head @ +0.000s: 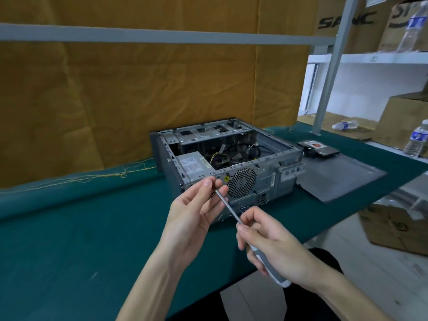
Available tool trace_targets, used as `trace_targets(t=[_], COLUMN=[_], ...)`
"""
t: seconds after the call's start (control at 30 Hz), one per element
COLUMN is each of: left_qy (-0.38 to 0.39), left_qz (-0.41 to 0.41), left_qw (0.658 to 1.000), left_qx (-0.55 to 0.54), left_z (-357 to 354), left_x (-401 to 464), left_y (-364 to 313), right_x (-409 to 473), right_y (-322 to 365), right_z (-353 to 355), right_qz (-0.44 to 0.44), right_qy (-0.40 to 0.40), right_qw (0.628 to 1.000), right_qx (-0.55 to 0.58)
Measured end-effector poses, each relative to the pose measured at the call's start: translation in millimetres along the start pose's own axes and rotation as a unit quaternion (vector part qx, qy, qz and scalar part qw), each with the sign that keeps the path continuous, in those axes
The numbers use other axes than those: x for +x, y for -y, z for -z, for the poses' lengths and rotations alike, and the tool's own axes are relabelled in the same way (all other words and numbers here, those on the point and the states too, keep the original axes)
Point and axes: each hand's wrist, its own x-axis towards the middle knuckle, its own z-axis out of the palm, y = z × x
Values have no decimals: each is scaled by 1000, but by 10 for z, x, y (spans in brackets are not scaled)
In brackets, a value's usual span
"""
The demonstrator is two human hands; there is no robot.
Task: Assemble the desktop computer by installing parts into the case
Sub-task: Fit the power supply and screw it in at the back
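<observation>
- Sitting open on the green-covered worktop (69, 239) is the computer case (227, 158), its side off and its rear panel turned toward the person.
- Inside the case, a grey power supply (193, 165) fills the near left corner, with a tangle of black and yellow cables (222, 156) beside it and bare metal drive bays at the far end.
- The rear panel shows a round perforated fan grille (242, 183) with a small yellow warning sticker just left of it.
- The dark side panel (342, 174) lies flat on the worktop to the right of the case, and a drive (318, 147) lies just behind that panel.
- The left hand (196, 218) is raised in front of the rear panel, palm turned up; its grip is narrow, thumb and forefinger pinching the tip of the screwdriver (228, 206).
- The right hand (275, 246) is lower and nearer the person, its grip wrapped round the grey-and-white handle, forefinger stretched along toward the shaft.
- The shaft slants up and left between the two hands, in the air, short of the case.
- Water bottles (416, 140) and cardboard boxes stand on the shelves to the right; an ochre cloth (139, 89) hangs behind the worktop.
</observation>
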Motion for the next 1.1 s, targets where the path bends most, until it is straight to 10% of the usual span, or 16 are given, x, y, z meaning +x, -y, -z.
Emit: trace_targets(t=[0.3,1.1], left_qy=[-114,-105], left_qz=[37,72], left_qw=[993,989], left_qx=[-21,-70], left_z=[405,330], left_x=[-164,203], left_y=[128,38], right_x=[8,379], right_y=[-83,126], right_z=[-338,-489], right_qz=[-6,-19], right_qy=[-47,-56], right_qw=[975,971], right_qx=[-217,-232])
